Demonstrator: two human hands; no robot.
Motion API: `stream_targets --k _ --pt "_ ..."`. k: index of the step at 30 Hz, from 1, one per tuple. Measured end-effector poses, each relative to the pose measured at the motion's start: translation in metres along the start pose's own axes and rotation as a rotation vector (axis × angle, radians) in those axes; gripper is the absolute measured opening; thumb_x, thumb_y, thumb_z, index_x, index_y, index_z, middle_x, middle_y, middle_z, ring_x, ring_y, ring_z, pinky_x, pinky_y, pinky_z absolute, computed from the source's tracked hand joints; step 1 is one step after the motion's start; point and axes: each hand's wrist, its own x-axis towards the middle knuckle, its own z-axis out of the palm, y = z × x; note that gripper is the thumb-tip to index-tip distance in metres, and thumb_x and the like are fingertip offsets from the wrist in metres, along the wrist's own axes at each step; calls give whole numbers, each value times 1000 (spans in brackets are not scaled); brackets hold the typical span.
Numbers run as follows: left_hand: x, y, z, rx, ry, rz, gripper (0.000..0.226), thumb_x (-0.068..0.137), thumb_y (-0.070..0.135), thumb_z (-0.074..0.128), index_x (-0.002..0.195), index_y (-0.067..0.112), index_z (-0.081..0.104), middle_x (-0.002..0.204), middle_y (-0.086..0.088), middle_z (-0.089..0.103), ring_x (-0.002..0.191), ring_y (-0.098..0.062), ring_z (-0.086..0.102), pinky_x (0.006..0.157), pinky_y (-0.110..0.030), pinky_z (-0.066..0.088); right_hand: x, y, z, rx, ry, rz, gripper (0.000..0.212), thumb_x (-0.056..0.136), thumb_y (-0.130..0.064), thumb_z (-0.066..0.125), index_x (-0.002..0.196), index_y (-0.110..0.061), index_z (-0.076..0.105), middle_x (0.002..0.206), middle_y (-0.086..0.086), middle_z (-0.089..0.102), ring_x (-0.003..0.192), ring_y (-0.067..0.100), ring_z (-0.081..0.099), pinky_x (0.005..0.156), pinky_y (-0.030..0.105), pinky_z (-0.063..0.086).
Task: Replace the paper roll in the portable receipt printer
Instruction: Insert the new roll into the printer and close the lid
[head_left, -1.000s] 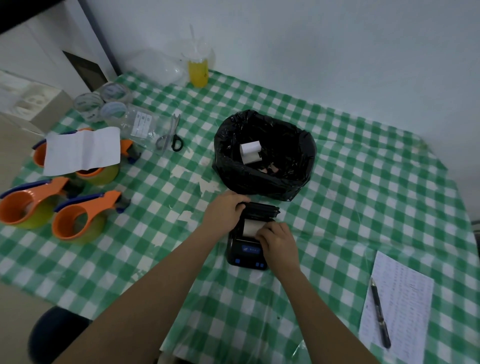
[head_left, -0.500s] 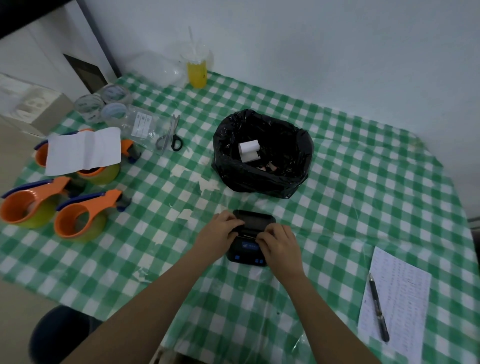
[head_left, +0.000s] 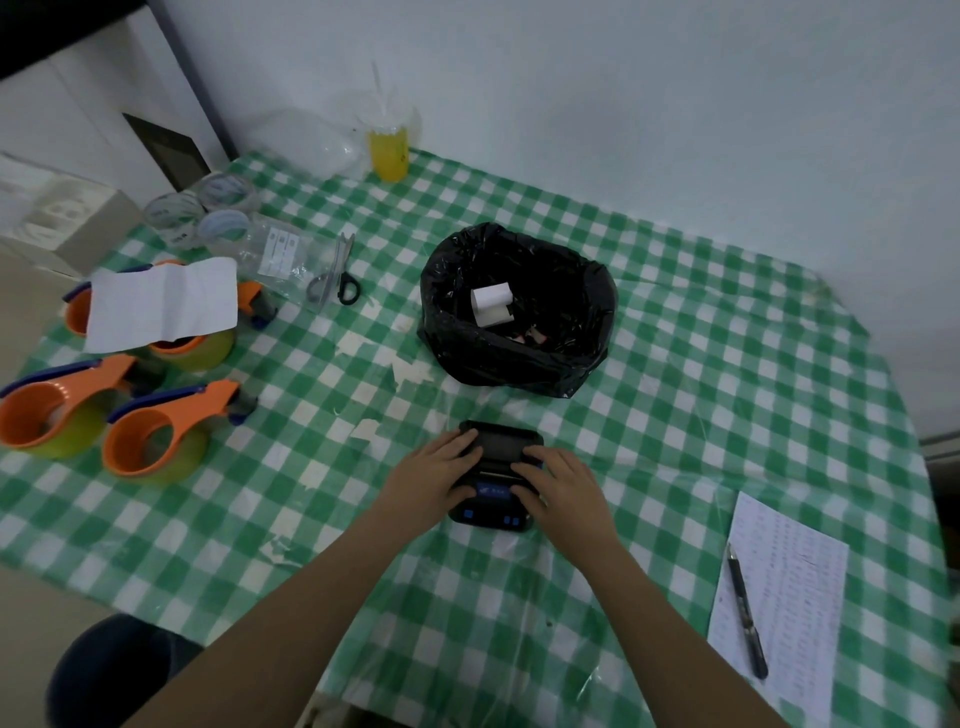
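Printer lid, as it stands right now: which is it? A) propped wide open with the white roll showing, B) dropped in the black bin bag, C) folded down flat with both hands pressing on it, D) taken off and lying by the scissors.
C: the printer lid lies flat, with the left hand and right hand pressing on either side, and no roll shows inside it.

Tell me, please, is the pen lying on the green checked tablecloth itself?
No, the pen lies on the printed sheet of paper at the table's right, not on the tablecloth itself.
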Motion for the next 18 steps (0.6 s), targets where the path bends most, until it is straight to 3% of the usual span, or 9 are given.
stream_targets --k 3,7,15,18 --pt "-1 2 0 4 -34 -12 57 92 31 50 143 18 29 158 2 15 145 -17 18 117 -35 28 10 -8 4 -12 -14 5 15 68 -19 80 78 -15 70 94 3 70 85 22 65 70 31 56" --pt "-1 3 0 -16 -31 -22 56 92 30 49 143 18 29 158 2 13 144 -17 21 116 -33 28 15 -12 5 6 -7 55 3 74 -18 70 73 -15 69 89 1 69 83 21 66 68 29 54" --pt "1 2 0 -60 -58 -34 57 92 27 50 144 18 28 159 3 12 145 -16 19 115 -33 30 21 -15 -1 120 -38 150 4 80 -13 65 78 -12 67 89 3 69 84 26 63 71 35 50" --pt "2 2 1 -48 -64 -31 57 92 27 50 144 18 28 159 3 12 144 -16 20 115 -33 30 19 -13 2 160 -16 141 11 81 -16 67 90 -11 68 92 5 69 88 26 63 76 33 51"
